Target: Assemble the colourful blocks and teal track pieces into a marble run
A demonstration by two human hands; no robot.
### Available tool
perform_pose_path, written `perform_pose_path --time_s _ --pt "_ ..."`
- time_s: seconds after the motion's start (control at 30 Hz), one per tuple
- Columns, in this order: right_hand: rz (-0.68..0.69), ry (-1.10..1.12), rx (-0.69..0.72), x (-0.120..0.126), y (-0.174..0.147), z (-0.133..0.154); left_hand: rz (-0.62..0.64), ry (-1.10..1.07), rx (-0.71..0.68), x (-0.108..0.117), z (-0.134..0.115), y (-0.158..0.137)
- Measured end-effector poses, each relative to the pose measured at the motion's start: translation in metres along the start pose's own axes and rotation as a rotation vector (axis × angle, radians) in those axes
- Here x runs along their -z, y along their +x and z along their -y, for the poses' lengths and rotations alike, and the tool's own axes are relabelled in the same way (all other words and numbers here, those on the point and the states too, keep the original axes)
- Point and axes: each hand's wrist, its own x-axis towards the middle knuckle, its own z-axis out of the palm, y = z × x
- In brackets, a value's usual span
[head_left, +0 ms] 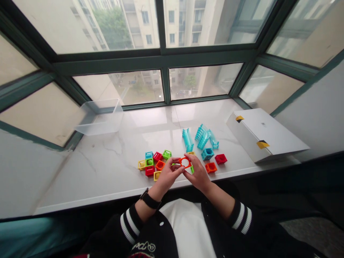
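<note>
An orange toy block (185, 158) with a large round hole is held up between my two hands over the sill's front edge. My left hand (169, 172) pinches its left side, fingers behind and thumb in front. On the other side, my right hand (198, 172) grips it with thumb and fingers. Beside my left hand lies a cluster of coloured blocks, among them a red block (149, 171), a green block (149, 162) and a blue block (149, 154). Right of my right hand sit an orange block (211, 167), a red block (220, 159) and a blue block (208, 154).
Clear turquoise track pieces, one straight (187, 139) and one curved (202, 136), lie behind my hands. A transparent plastic bin (103, 125) stands at the back left. A white box (268, 132) with yellow-black tabs occupies the right end. Windows enclose the marble sill (107, 172).
</note>
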Motion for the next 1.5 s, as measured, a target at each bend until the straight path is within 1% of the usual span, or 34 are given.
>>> perform_pose_path --time_s 0.23,0.33,0.43,0.5,0.57,0.7,0.77,0.83,0.9,1.0,1.1,1.3,1.5 --pt "-0.086 -0.078 -0.104 0.026 -0.012 -0.011 0.146 0.022 0.021 -0.027 0.001 0.017" --pt "-0.106 -0.077 -0.135 0.041 -0.023 -0.016 0.244 0.077 0.027 -0.037 0.002 0.021" --pt "-0.106 -0.073 -0.165 0.059 -0.033 -0.022 0.355 0.126 -0.011 -0.043 0.003 0.024" --pt "-0.112 -0.089 -0.175 0.071 -0.038 -0.026 0.384 0.179 -0.059 -0.046 0.003 0.027" --pt "-0.120 -0.113 -0.183 0.082 -0.042 -0.031 0.366 0.314 -0.131 -0.049 0.004 0.032" --pt "-0.128 -0.167 -0.228 0.100 -0.050 -0.039 0.276 0.775 -0.310 -0.057 0.007 0.047" --pt "-0.130 -0.187 -0.248 0.106 -0.054 -0.043 0.289 0.935 -0.398 -0.064 0.012 0.054" --pt "-0.134 -0.197 -0.260 0.110 -0.058 -0.047 0.338 1.042 -0.463 -0.071 0.017 0.060" --pt "-0.142 -0.202 -0.266 0.112 -0.062 -0.051 0.371 1.139 -0.497 -0.080 0.022 0.062" --pt "-0.156 -0.210 -0.269 0.113 -0.066 -0.058 0.369 1.259 -0.498 -0.090 0.027 0.064" --pt "-0.154 -0.205 -0.283 0.111 -0.069 -0.063 0.353 1.343 -0.480 -0.095 0.031 0.065" --pt "-0.133 -0.187 -0.239 0.105 -0.067 -0.069 0.338 1.442 -0.475 -0.099 0.038 0.071" --pt "-0.125 -0.182 -0.261 0.103 -0.067 -0.073 0.351 1.447 -0.463 -0.103 0.045 0.075"
